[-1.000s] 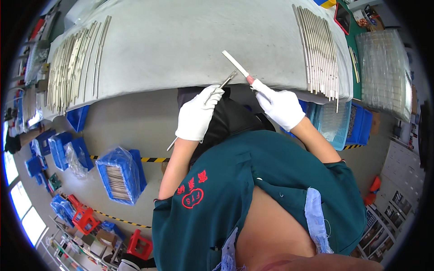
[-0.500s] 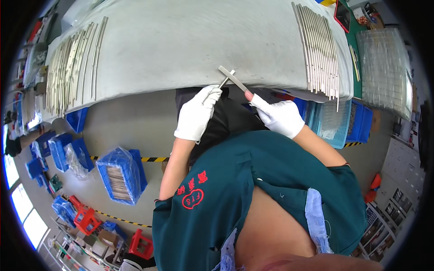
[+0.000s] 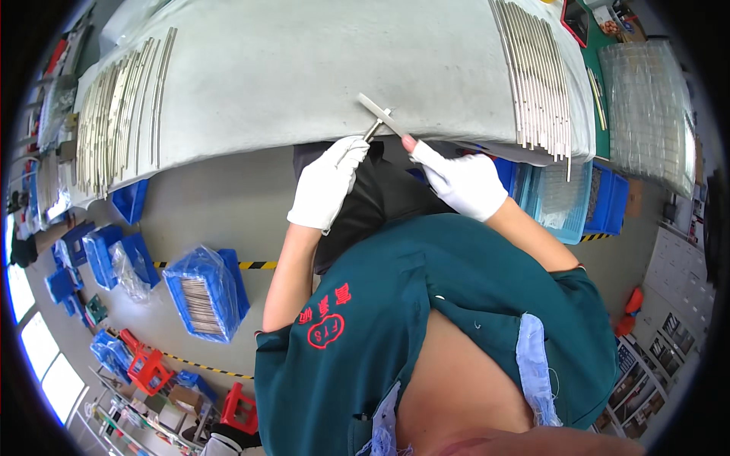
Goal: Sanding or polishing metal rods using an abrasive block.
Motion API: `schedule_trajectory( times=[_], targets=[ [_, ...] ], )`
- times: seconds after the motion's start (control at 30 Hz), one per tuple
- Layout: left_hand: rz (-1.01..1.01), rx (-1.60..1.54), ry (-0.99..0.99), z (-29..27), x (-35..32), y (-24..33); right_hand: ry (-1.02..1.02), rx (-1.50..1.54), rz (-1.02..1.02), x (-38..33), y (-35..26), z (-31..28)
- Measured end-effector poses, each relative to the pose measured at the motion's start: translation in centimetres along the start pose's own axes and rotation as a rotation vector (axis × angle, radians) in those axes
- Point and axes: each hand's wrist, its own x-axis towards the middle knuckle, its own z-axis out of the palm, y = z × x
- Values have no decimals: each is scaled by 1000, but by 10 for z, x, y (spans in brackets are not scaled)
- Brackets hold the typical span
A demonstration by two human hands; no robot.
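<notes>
Well out to the left of the left hand, on the pale cloth, lay the left row of silver rods, packed close at its outer side and looser toward the grip. Low and left of that hand, a red stool stood on the floor. Nearer to it, also on the floor, a blue crate in clear plastic held more rods. The left hand, white-gloved, had its fingers closed round a rod; the tip poked out ahead of the grip, pointing up and to the right. Just past those fingers a flat grey strip crossed the rod near its tip. Its near end sat pinched in the right hand, gloved too, but with a bare fingertip against the strip. Right of this grip the right row lay side by side, one rod sticking out nearer than the rest. Below that row's near end sat a light blue tray, a red-edged tablet lay far beyond the grip, and a wrapped stack stood farthest right.
</notes>
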Motion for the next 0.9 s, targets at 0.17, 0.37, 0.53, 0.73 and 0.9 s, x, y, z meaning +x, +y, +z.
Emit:
schedule_trajectory(
  times=[0.17,0.37,0.53,0.73,0.9],
  targets=[
    [14,35,12,-2,3,-4,67,73,14,8,-2,11],
    [1,-21,6,4,0,-6,79,44,27,-1,1,11],
    [-7,-28,25,12,-2,-3,45,33,-11,18,8,8],
    [198,45,86,32,5,-17,5,70,8,14,5,-1],
    [6,-175,45,35,1,-3,35,164,22,11,-3,0]
  ],
)
